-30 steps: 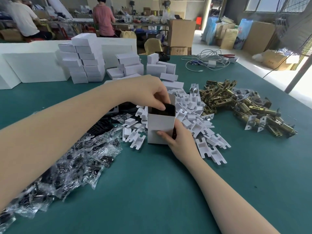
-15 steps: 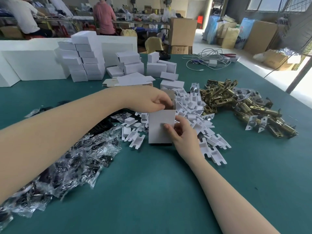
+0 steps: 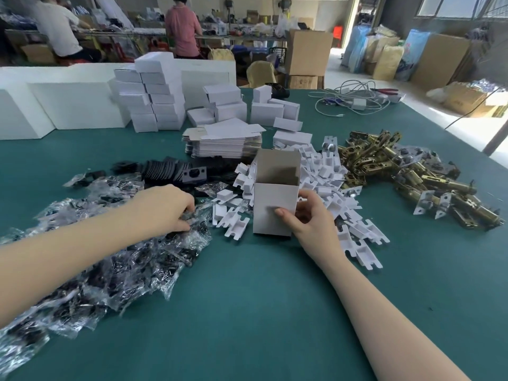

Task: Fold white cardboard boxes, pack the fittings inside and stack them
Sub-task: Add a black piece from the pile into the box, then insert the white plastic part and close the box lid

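Observation:
A small white cardboard box (image 3: 270, 204) stands upright on the green table (image 3: 247, 312), its top flaps open. My right hand (image 3: 308, 218) grips its right side, thumb on the front face. My left hand (image 3: 167, 207) lies to the left on a heap of clear plastic bags of dark screws (image 3: 115, 259), fingers curled and pinching a bag at the heap's upper edge. White cardboard inserts (image 3: 324, 182) lie piled around and behind the box. Brass latch fittings (image 3: 406, 171) are heaped at the right. Black plates (image 3: 170, 171) lie behind the bags.
A stack of flat unfolded boxes (image 3: 225, 141) sits behind the upright box. Folded white boxes (image 3: 154, 103) are stacked at the back left beside large white cartons (image 3: 74, 105). White cables (image 3: 354, 100) lie at the far right. Two people work at benches beyond.
My left hand left the top of the box and moved down and left onto the bag heap. The box's top, covered before, now shows open. My right hand stays on the box.

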A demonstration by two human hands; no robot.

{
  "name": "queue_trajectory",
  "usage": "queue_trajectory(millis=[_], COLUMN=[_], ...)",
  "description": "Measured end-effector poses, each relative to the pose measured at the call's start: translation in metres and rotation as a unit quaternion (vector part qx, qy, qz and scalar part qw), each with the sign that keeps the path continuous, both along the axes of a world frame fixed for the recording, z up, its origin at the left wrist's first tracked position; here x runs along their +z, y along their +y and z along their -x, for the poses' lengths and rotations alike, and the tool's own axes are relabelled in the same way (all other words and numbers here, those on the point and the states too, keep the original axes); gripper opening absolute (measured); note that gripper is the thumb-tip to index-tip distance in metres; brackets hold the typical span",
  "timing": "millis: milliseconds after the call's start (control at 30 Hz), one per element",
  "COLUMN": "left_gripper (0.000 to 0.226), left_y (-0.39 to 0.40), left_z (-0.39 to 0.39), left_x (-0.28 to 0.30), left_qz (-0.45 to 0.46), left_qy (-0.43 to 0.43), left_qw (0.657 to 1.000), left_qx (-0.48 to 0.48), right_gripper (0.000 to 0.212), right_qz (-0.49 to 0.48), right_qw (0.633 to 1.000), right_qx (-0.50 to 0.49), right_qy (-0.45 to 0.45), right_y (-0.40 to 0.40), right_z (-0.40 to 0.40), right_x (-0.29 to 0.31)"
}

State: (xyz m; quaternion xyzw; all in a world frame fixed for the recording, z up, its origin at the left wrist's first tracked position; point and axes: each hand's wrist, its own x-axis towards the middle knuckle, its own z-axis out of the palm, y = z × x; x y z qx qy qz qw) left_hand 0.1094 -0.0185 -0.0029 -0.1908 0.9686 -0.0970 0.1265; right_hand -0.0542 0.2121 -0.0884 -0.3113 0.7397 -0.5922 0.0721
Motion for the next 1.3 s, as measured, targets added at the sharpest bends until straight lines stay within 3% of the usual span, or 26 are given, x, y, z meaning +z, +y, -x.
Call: queue_trajectory(millis=[100, 200, 400, 500, 533, 567, 633, 733, 833, 900, 933, 1000, 1067, 1133, 1200, 1300], left_gripper=[0.015, 0.018, 0.022, 0.018, 0.018, 0.018, 0.016, 0.021, 0.021, 0.021, 0.020, 0.015, 0.016, 0.020, 0.023, 0.019], left_y=[0.004, 0.003, -0.011, -0.012, -0.009, -0.005, 0.004, 0.011, 0.015, 0.021, 0.025, 0.036, 0.049, 0.060, 0.067, 0.070], left_z=[0.000, -0.001, -0.002, 0.002, 0.004, 0.006, 0.009, 0.013, 0.019, 0.025, 0.030, 0.041, 0.051, 0.062, 0.074, 0.085], left_x=[-0.004, -0.001, 0.019, 0.033, 0.036, 0.039, 0.043, 0.042, 0.043, 0.045, 0.045, 0.046, 0.048, 0.050, 0.051, 0.047], left_qz=[0.044, 0.040, -0.064, -0.177, -0.264, -0.370, -0.562, -0.711, -0.781, -0.792, -0.779, -0.712, -0.553, -0.345, -0.252, -0.233], left_qy=[0.003, 0.016, 0.103, 0.174, 0.213, 0.246, 0.270, 0.256, 0.253, 0.280, 0.312, 0.393, 0.455, 0.446, 0.430, 0.392], left_qw=[0.999, 0.999, 0.992, 0.964, 0.931, 0.877, 0.745, 0.606, 0.519, 0.500, 0.511, 0.574, 0.696, 0.805, 0.839, 0.869], left_qx=[-0.005, -0.005, 0.031, 0.095, 0.135, 0.180, 0.237, 0.247, 0.238, 0.212, 0.186, 0.092, -0.051, -0.185, -0.217, -0.189], right_gripper=[0.041, 0.039, 0.035, 0.034, 0.033, 0.034, 0.034, 0.032, 0.033, 0.032, 0.031, 0.028, 0.027, 0.027, 0.026, 0.027], right_qz=[-0.004, -0.005, -0.001, -0.002, -0.002, -0.001, -0.001, -0.001, -0.003, -0.005, -0.005, -0.001, 0.006, 0.009, 0.015, 0.020], right_qw=[1.000, 1.000, 1.000, 1.000, 1.000, 1.000, 1.000, 1.000, 1.000, 1.000, 1.000, 1.000, 1.000, 1.000, 1.000, 1.000], right_qx=[-0.005, -0.006, -0.002, -0.003, -0.003, -0.003, -0.001, 0.001, 0.000, -0.001, -0.002, -0.001, -0.001, 0.002, 0.004, 0.008], right_qy=[-0.003, 0.003, 0.004, 0.006, 0.005, 0.004, 0.003, 0.009, 0.010, 0.008, 0.008, 0.008, 0.008, 0.008, 0.009, 0.006], right_y=[0.000, 0.000, 0.001, 0.001, 0.000, 0.000, 0.000, 0.000, -0.001, -0.001, -0.001, -0.001, -0.002, -0.002, -0.001, -0.001], right_z=[0.000, -0.001, -0.004, -0.004, -0.003, -0.003, -0.003, -0.002, -0.001, 0.000, 0.000, -0.001, -0.001, -0.002, -0.004, -0.004], right_x=[-0.002, -0.001, 0.003, 0.004, 0.004, 0.003, 0.003, 0.001, -0.001, -0.001, -0.001, 0.000, 0.000, 0.001, 0.002, 0.004])
